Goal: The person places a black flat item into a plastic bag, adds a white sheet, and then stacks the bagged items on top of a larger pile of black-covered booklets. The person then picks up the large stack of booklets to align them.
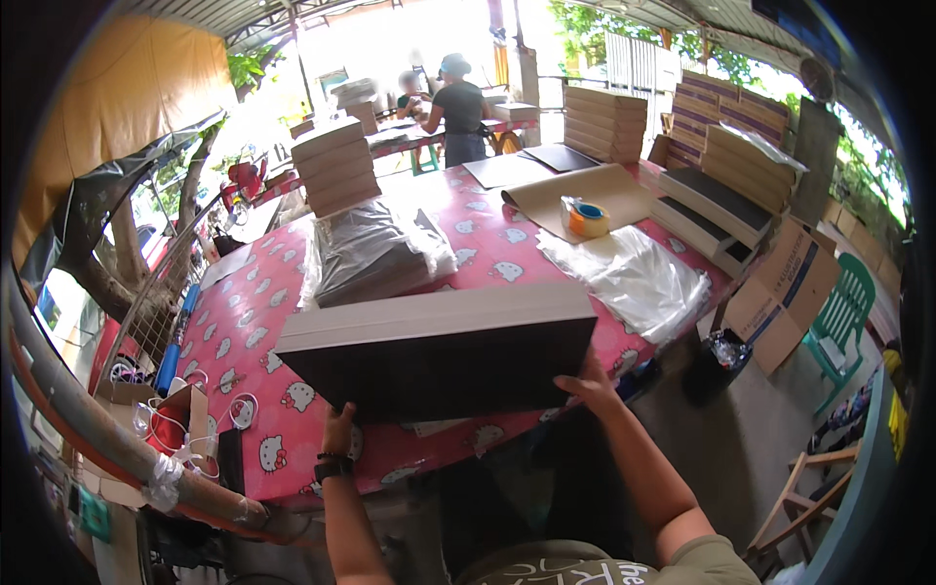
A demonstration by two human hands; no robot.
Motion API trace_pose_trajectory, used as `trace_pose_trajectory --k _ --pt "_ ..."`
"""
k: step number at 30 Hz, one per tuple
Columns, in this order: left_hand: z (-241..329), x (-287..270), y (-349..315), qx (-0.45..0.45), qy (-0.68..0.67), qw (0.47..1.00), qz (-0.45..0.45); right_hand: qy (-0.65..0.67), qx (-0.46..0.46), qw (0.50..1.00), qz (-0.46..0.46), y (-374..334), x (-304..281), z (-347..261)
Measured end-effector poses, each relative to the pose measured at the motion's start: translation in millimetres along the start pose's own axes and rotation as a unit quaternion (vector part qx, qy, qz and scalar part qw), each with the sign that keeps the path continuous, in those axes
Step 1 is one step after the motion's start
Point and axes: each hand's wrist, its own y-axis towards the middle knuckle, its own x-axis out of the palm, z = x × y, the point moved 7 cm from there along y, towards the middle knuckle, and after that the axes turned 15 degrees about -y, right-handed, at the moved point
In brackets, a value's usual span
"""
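Between my hands is a wide, flat box (439,366) with a black face toward me and a grey-brown side on top, tilted up at the table's near edge. My left hand (338,429) grips its lower left edge, thumb on the black face. At the lower right corner my right hand (585,382) is closed on it, thumb also in front; the other fingers of both hands are hidden behind. Just beyond the box lies a dark box in clear plastic wrap (375,249). To its right are loose clear plastic bags (634,278).
The table (487,229) has a pink patterned cover. Tape rolls (587,219) sit on brown paper (624,195). Box stacks stand at the far left (334,166), far right (603,125) and right (726,200). A metal pipe (127,453) runs at left. Two people are beyond.
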Motion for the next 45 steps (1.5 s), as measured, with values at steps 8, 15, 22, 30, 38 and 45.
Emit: trace_pose_trajectory --k 8,15,22,30,38,45 --pt "3.0 3.9 -7.1 0.032 -0.111 0.992 -0.059 0.024 -0.001 0.995 0.096 7.1 -13.1 7.1" --pt "67.4 -8.1 -9.9 0.191 0.033 0.981 0.031 0.036 -0.01 0.991 0.13 -7.4 -10.9 27.6" --pt "67.2 -39.4 8.7 0.171 -0.107 0.979 0.018 -0.046 -0.079 0.984 0.15 5.2 14.8 11.2" --pt "58.2 -51.1 73.7 0.115 -0.295 0.948 -0.04 -0.152 -0.129 0.952 0.233 -3.8 38.3 -14.0" --pt "98.1 -66.7 62.3 0.128 -0.292 0.936 -0.149 -0.175 -0.193 0.96 0.098 3.4 18.5 -47.3" --pt "221.8 4.9 70.6 0.128 0.174 0.971 0.106 -0.15 -0.168 0.971 0.077 3.6 16.6 -32.1"
